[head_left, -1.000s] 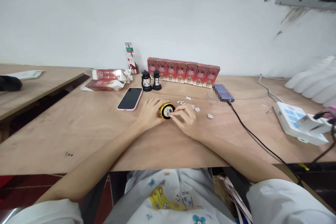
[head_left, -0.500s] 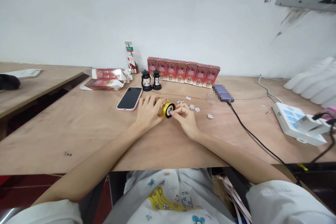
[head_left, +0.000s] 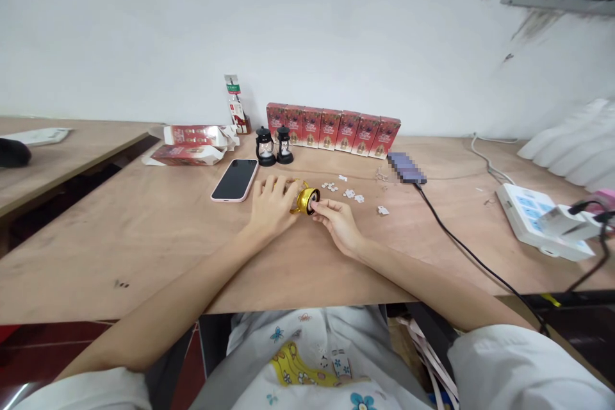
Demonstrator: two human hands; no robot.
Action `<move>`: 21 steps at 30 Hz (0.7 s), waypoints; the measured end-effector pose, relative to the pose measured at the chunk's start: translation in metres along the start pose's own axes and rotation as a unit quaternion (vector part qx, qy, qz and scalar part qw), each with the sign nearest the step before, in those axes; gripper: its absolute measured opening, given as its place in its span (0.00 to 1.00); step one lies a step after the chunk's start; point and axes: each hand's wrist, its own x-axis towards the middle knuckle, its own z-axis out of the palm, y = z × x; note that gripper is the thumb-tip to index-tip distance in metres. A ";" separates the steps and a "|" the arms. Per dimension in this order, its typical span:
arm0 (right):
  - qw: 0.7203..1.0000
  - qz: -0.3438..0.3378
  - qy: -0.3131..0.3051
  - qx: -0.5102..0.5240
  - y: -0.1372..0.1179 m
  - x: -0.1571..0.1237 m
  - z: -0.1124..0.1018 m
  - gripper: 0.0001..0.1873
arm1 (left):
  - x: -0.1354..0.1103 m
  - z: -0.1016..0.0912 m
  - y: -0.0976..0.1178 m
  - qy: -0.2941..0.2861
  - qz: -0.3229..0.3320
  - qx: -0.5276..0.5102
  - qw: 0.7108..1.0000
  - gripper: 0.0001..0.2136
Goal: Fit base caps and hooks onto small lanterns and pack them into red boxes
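Observation:
A small gold lantern (head_left: 304, 201) lies on its side above the wooden table, its round base turned toward the right. My left hand (head_left: 271, 206) is wrapped around its upper body and hides much of it. The fingers of my right hand (head_left: 338, 223) are pinched at the open underside of the base; whatever they hold there is too small to make out. Small white round pieces (head_left: 329, 186) and white cut-out scraps (head_left: 354, 196) lie just beyond my right hand. Two black lanterns (head_left: 266, 147) stand upright past my left hand.
A phone (head_left: 235, 180) lies left of my hands. Red boxes (head_left: 328, 129) stand in a row along the wall, with opened red packaging (head_left: 191, 145) to the left. On the right are a second phone (head_left: 406, 168) on a black cable and a white power strip (head_left: 541, 224).
My right-hand fingers have pressed closer against the lantern's base and straightened a little, covering more of the opening. My left hand keeps its hold. The view has shifted slightly.

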 end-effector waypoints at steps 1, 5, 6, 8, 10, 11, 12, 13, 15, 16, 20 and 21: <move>1.000 -0.013 0.002 -0.007 0.000 0.002 -0.002 0.14 | 0.001 -0.001 0.000 -0.004 -0.006 -0.009 1.000 0.20; 0.966 -0.175 0.047 -0.183 -0.003 0.022 -0.023 0.12 | 0.004 0.000 -0.005 -0.025 -0.048 -0.062 0.997 0.24; 0.932 -0.234 0.061 -0.271 -0.006 0.028 -0.032 0.11 | 0.005 0.001 -0.007 -0.031 -0.059 -0.084 0.994 0.25; 0.833 -0.322 0.074 -0.443 -0.010 0.040 -0.049 0.08 | 0.006 0.004 -0.011 -0.037 -0.077 -0.135 0.987 0.25; 0.746 -0.360 0.073 -0.556 -0.013 0.050 -0.064 0.07 | 0.008 0.005 -0.013 -0.039 -0.089 -0.189 0.977 0.23; 0.715 -0.367 0.070 -0.591 -0.013 0.054 -0.069 0.07 | 0.008 0.006 -0.013 -0.039 -0.094 -0.212 0.972 0.22; 0.692 -0.371 0.065 -0.616 -0.012 0.056 -0.073 0.07 | 0.009 0.006 -0.013 -0.037 -0.098 -0.232 0.967 0.21; 0.676 -0.371 0.061 -0.634 -0.011 0.059 -0.075 0.07 | 0.009 0.005 -0.013 -0.036 -0.100 -0.246 0.963 0.21; 0.657 -0.368 0.058 -0.655 -0.007 0.062 -0.077 0.07 | 0.009 0.005 -0.011 -0.034 -0.094 -0.262 0.960 0.21; 0.654 -0.367 0.058 -0.659 -0.006 0.063 -0.077 0.08 | 0.009 0.005 -0.010 -0.035 -0.088 -0.266 0.959 0.21; 0.665 -0.365 0.057 -0.648 -0.004 0.065 -0.076 0.09 | 0.008 0.005 -0.009 -0.044 -0.063 -0.268 0.960 0.20; 0.670 -0.362 0.054 -0.645 -0.004 0.064 -0.076 0.09 | 0.008 0.005 -0.009 -0.046 -0.058 -0.267 0.961 0.20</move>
